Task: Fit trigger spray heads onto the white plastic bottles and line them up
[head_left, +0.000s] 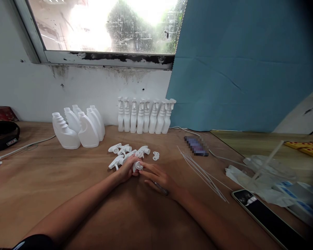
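My left hand (127, 169) is closed around a white trigger spray head (137, 166), its round collar facing right. The fingers of my right hand (159, 175) reach to that collar and touch it. A slim grey metal tool (160, 188) is tucked in my right hand, sticking out by the palm; its kind is not clear. Just behind my left hand lie several more white trigger spray heads (117, 161) in a loose group. To their right sits a small cluster of white rings (155, 155).
Capless white bottles (89, 133) stand back left; a row of spray bottles (140, 121) stands by the wall. Thin white tubes (202, 173) lie at right, near a blurred phone (196, 146), a black phone (265, 218) and a clear plastic cup (272, 168).
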Available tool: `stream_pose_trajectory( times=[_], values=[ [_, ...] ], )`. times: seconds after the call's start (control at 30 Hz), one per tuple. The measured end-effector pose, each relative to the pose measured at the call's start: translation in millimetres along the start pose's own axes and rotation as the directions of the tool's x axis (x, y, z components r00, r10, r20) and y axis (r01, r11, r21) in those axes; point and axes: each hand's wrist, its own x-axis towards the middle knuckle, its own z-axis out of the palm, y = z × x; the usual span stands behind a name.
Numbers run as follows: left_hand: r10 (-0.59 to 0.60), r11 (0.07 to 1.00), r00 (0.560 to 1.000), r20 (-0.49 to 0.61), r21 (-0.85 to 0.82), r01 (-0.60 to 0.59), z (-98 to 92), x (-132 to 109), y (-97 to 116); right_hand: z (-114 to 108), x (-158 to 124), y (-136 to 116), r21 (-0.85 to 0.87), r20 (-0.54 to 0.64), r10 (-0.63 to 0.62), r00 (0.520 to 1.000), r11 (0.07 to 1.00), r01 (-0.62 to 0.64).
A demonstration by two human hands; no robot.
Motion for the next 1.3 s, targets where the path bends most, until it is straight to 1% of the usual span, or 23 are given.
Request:
stream_pose_trajectory(
  times=[0.07,0.13,0.2,0.27,0.3,0.37,0.43,0.5,0.57,0.63,0.7,0.77,0.87,0.93,1.0,1.07,1.17,1.3],
  values=[
    [0.038,0.999,0.997,0.061,-0.028,-0.036,1.1,-1,1,0,-1,3,-0.014,-0.045,-0.024,0.999,1.000,0.023],
    [0.096,0.994,0.988,0.125,-0.071,-0.087,2.1,-1,1,-2,-4,5,-0.012,-0.095,0.002,0.995,1.000,-0.003],
    [0.156,0.984,0.977,0.145,-0.112,-0.141,3.2,-2,1,-5,-7,8,0.004,-0.156,0.074,0.985,0.997,-0.075],
    [0.206,0.974,0.971,0.126,-0.120,-0.191,4.3,-1,0,-10,-11,12,0.020,-0.230,0.170,0.958,0.985,-0.171],
    [0.223,0.972,0.969,0.111,-0.099,-0.212,4.8,-1,-1,-13,-12,15,0.028,-0.261,0.219,0.940,0.975,-0.219],
    [0.241,0.970,0.967,0.083,-0.005,-0.241,5.8,-2,-3,-17,-14,21,0.052,-0.304,0.309,0.901,0.950,-0.309],
    [0.254,0.955,0.964,0.075,0.136,-0.263,6.4,-4,-5,-20,-16,27,0.094,-0.326,0.393,0.860,0.918,-0.385],
    [0.280,0.904,0.954,0.110,0.304,-0.300,6.5,-8,-4,-21,-17,32,0.166,-0.342,0.483,0.806,0.875,-0.454],
    [0.316,0.802,0.934,0.168,0.479,-0.358,5.8,-13,-2,-21,-18,36,0.261,-0.353,0.575,0.738,0.818,-0.513],
    [0.361,0.674,0.911,0.200,0.620,-0.403,4.4,-17,-1,-20,-19,39,0.354,-0.354,0.650,0.672,0.758,-0.548],
    [0.425,0.559,0.883,0.198,0.710,-0.428,2.8,-19,0,-19,-19,40,0.424,-0.348,0.701,0.622,0.710,-0.563],
    [0.493,0.476,0.849,0.188,0.759,-0.445,2.0,-19,0,-18,-19,39,0.466,-0.333,0.734,0.592,0.673,-0.574],
    [0.559,0.351,0.801,0.215,0.813,-0.464,3.1,-18,-2,-18,-17,37,0.478,-0.313,0.756,0.574,0.648,-0.593],
    [0.581,0.240,0.774,0.251,0.856,-0.458,4.4,-18,-3,-17,-16,35,0.474,-0.300,0.763,0.572,0.640,-0.605],
    [0.591,0.118,0.757,0.279,0.898,-0.423,5.3,-17,-3,-17,-15,34,0.483,-0.280,0.774,0.567,0.624,-0.614],
    [0.592,0.008,0.751,0.292,0.930,-0.368,5.1,-17,-3,-16,-15,33,0.496,-0.257,0.785,0.563,0.607,-0.621],
    [0.583,-0.127,0.750,0.311,0.947,-0.294,3.2,-16,-2,-15,-16,34,0.521,-0.230,0.796,0.560,0.587,-0.620],
    [0.560,-0.251,0.756,0.339,0.939,-0.236,0.3,-17,1,-14,-16,35,0.556,-0.197,0.811,0.550,0.555,-0.619]
  ],
)
